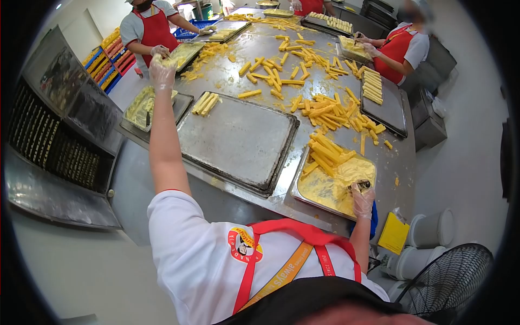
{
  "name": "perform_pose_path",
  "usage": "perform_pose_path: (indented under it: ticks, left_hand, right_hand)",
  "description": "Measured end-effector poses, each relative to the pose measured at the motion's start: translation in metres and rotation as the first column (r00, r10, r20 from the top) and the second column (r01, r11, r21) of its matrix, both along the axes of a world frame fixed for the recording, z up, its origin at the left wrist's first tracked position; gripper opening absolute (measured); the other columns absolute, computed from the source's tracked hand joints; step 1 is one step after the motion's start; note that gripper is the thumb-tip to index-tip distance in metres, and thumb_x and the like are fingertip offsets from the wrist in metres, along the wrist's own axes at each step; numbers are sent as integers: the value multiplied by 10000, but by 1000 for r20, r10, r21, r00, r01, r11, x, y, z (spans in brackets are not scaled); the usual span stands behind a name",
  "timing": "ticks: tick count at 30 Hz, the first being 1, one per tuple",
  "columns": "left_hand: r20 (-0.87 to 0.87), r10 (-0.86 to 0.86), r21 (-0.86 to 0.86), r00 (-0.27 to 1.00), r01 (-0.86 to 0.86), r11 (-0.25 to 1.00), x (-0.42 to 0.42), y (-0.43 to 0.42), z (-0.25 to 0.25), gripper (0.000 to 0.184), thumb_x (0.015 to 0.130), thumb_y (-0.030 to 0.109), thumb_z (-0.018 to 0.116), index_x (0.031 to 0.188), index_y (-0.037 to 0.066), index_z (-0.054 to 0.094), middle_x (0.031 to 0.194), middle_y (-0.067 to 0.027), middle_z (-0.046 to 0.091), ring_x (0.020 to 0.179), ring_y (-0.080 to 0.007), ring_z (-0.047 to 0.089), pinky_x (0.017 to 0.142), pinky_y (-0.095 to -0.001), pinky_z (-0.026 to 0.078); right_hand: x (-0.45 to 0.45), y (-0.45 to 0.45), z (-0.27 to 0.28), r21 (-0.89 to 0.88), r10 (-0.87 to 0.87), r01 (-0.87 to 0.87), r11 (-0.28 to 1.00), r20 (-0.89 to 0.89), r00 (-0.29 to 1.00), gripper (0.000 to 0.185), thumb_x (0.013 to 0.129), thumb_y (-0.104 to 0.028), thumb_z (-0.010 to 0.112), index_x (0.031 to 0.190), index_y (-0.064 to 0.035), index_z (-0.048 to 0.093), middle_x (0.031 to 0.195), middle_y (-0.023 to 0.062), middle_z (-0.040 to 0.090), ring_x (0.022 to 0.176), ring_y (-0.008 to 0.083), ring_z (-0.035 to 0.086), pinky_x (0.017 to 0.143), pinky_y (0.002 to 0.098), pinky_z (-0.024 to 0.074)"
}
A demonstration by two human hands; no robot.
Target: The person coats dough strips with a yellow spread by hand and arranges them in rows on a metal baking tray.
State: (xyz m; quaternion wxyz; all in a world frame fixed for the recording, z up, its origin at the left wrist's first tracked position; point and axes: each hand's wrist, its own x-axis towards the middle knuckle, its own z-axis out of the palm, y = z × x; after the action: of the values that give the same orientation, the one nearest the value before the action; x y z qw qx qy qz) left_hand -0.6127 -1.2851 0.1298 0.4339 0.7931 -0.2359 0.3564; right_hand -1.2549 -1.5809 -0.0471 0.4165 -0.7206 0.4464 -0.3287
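Note:
My left hand [162, 73], in a clear glove, reaches far out over the table's left side. Its fingers are closed around what looks like a pale yellow crumbly clump [169, 62]. My right hand [363, 201], also gloved, grips a dark-handled tool [359, 186] whose working end I cannot make out. It is at the right side of a metal tray [296, 190] coated with yellow cream [346, 181]. Yellow sticks [325, 153] are piled at that tray's far end. Left of it lies a baking sheet [233, 141] with several pale coated sticks [206, 103] at its far left corner.
Loose yellow sticks [327, 111] are scattered over the metal table [216, 84]. A tray with pale shreds and a dark-handled utensil [142, 108] stands at left. Co-workers in red aprons [157, 30] [392, 51] work across the table. Buckets [430, 227] and a fan [452, 276] stand lower right.

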Motion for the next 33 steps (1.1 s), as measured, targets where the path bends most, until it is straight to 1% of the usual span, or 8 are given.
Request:
perform_pose_path:
  ticks: [1,4,7,10,15,17,22,33]
  left_hand:
    - [70,-67,-16,995,69,998,-3,-2,11,469,632,290,793,981,56,585,973,-168,665,898,-353,641,772,-447,492]
    - [-50,108,223,993,-94,970,-51,-12,38,757,613,396,835,1207,41,529,1204,-211,600,1087,-375,588,895,-456,473]
    - [-69,151,279,986,-126,952,-11,-29,-21,1076,610,497,832,1402,-33,331,1394,-263,441,1279,-378,455,1042,-425,396]
    - [-150,51,396,987,13,918,6,-35,-65,1278,597,572,820,1457,-94,148,1481,-296,289,1391,-380,295,1140,-394,280]
    - [-274,-28,287,961,109,952,3,-33,-96,1194,628,536,809,1449,-79,196,1451,-292,335,1361,-398,324,1128,-395,286]
    - [-355,-101,240,929,195,951,-2,-32,-99,1146,633,496,815,1433,-82,233,1426,-272,383,1335,-393,358,1119,-396,295]
    - [-228,32,379,973,58,924,39,-21,-125,1195,668,573,767,1473,-75,167,1538,-259,196,1438,-367,180,1174,-405,169]
    - [-271,-46,321,961,135,937,18,-49,-125,1198,649,517,817,1487,-25,156,1505,-280,249,1403,-389,250,1159,-396,233]
  right_hand:
    - [0,1,5,21,6,-5,1000,-10,1000,199,845,-132,667,986,3,627,895,84,665,797,201,617,742,340,478]
    - [-1,-4,0,58,4,-1,998,-49,999,201,841,-128,666,987,5,628,890,94,664,804,205,618,762,345,476]
    - [2,2,4,61,22,-21,998,-16,1000,201,835,-112,670,991,9,628,889,94,664,801,197,617,757,340,478]
    - [3,-9,-4,-19,38,-38,999,-27,999,217,844,-96,669,1028,7,616,915,66,655,771,156,624,679,306,505]
    - [6,-4,2,63,63,-67,996,62,996,164,838,-109,658,951,5,624,857,88,660,764,196,624,704,338,490]
    - [4,-3,7,-120,73,-88,989,-127,989,155,833,-151,646,894,-13,612,791,105,647,720,230,616,690,358,486]
    - [5,-3,3,-178,61,-76,981,-87,994,160,820,-161,658,823,-14,595,723,135,618,660,280,592,637,387,463]
    - [5,-1,3,-102,67,-80,992,-126,990,150,835,-126,683,922,-17,625,822,97,671,744,240,643,682,351,492]
